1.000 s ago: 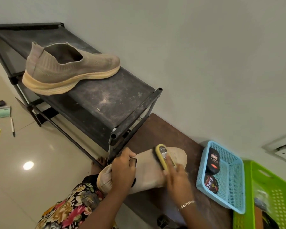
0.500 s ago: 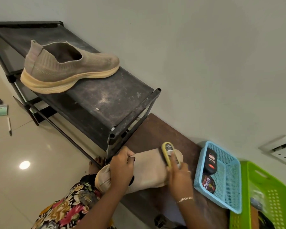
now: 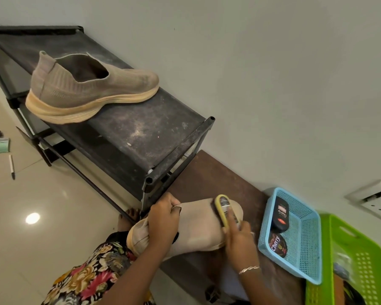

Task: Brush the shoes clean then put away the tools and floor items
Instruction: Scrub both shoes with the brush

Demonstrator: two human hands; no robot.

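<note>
Left grip (image 3: 163, 223) clamped on the shoe (image 3: 198, 232) on the bench (image 3: 218, 179), right grip (image 3: 240, 238) clamped on the brush (image 3: 223, 205) at its toe, could slip into the blue basket (image 3: 306, 234) if pushed too hard.

a single wide-angle head view looks forward and down at the wall (image 3: 273, 84), close over the left hand (image 3: 163, 223) and right hand (image 3: 240, 238) low in frame. the shoe rack (image 3: 141, 139) recedes to the upper left, floor (image 3: 64, 238) beside it.
</note>
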